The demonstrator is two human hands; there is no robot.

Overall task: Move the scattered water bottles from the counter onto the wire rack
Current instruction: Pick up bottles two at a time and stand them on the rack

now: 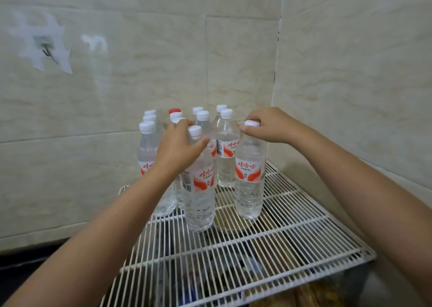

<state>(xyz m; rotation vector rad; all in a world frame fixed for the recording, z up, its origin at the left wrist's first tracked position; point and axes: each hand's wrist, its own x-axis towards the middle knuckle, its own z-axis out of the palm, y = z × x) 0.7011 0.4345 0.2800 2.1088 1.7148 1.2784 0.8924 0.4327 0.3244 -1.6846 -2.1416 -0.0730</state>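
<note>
1. Head view: a cluster of upright bottles is seen standing at the back of the wire rack, in the tiled wall corner.
2. The front-right bottle is gripped at its cap by the right hand.
3. The front-middle bottle is grasped at the neck by the left hand.
4. One red cap is seen among white ones.

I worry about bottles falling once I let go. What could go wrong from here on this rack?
1. The wire rack has gaps between thin bars, so the bottle gripped by its cap in the right hand may stand unevenly and tip on release.
2. The left hand reaches into the tightly packed bottle cluster; a nudge to the front bottle could topple its neighbours.
</note>
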